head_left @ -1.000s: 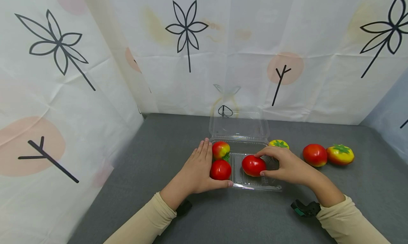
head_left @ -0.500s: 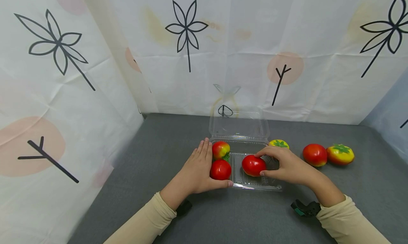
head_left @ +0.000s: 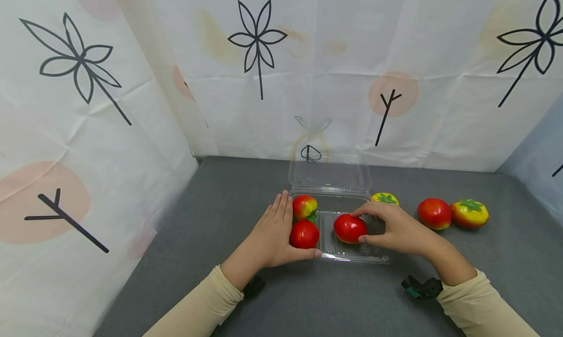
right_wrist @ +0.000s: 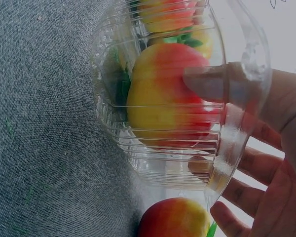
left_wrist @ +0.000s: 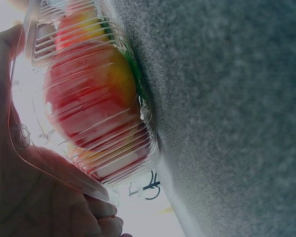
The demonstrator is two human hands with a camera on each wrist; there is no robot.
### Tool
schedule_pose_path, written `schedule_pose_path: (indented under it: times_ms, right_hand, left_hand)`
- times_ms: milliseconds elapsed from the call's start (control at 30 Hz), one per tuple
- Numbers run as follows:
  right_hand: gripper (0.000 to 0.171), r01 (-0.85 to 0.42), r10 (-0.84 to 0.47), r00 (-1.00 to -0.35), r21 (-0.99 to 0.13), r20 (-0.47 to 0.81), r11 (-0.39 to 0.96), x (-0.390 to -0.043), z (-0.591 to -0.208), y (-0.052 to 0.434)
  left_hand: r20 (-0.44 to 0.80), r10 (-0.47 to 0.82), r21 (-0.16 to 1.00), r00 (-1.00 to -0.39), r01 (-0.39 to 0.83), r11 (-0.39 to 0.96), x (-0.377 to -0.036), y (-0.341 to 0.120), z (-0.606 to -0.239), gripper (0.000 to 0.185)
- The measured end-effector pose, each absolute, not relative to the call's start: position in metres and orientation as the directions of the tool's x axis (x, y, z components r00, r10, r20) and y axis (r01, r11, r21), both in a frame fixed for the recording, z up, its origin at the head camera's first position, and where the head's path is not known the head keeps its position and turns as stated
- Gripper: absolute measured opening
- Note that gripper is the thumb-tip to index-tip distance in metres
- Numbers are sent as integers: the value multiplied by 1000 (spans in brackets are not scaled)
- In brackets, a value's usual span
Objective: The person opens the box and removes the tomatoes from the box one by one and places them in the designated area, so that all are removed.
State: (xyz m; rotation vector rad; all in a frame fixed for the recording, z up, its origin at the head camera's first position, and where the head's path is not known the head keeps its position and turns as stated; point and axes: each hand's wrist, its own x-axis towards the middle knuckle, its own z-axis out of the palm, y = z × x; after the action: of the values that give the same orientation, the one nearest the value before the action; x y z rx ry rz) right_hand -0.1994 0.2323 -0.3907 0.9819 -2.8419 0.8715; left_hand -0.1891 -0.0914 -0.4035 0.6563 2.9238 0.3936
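My right hand [head_left: 398, 229] pinches a red tomato [head_left: 350, 228] between thumb and fingers inside a clear plastic clamshell box [head_left: 329, 244]. Through the box wall in the right wrist view, the thumb [right_wrist: 204, 83] presses against the yellow-and-red tomato [right_wrist: 163, 98]. My left hand [head_left: 277, 234] lies with straight fingers along the box's left side, its thumb stretched along the front rim. Two tomatoes sit in the left half: a red-and-yellow one [head_left: 304, 207] behind and a red one [head_left: 304, 235] in front. The box's lid [head_left: 330, 175] stands open at the back.
Right of the box, a yellow tomato with a green calyx [head_left: 384, 198] shows partly behind my right hand. Farther right lie a red tomato [head_left: 434, 213] and a yellow-red one [head_left: 469, 213], side by side on the grey tabletop [head_left: 220, 200]. A patterned cloth [head_left: 211, 117] hangs behind.
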Motion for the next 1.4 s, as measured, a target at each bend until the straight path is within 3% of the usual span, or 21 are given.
schedule_pose_path:
  times_ms: [567,1400]
  right_hand:
    - [49,-540,-555,-817,-544,155,643,-197,-388,234]
    - [46,-571,-561,-802,-543,208,615,-195,-381,237]
  left_hand:
    - [-53,442,281,-896,411,867,-189,-93,-404,132]
    - [-38,442,275,-896,416,867,-189,-92,-403,131]
